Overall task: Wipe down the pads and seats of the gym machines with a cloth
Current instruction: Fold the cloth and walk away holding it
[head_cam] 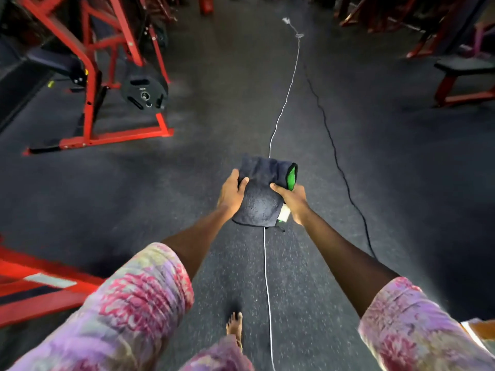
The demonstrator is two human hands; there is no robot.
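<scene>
A folded dark cloth [261, 194] with a green inner side and a white tag is held out in front of me over the floor. My left hand [232, 192] grips its left edge, thumb on top. My right hand [292, 200] grips the right edge beside the green fold. A red machine [88, 76] with a dark seat pad [55, 62] stands at the upper left. A flat black bench pad [466, 65] on a red frame sits at the far right.
A white cord [284, 103] and a black cable [334, 145] run along the dark rubber floor [214, 103] ahead. A black weight plate [144, 91] hangs on the left machine. Red frame bars [34, 285] lie at lower left. My bare foot [235, 326] is below.
</scene>
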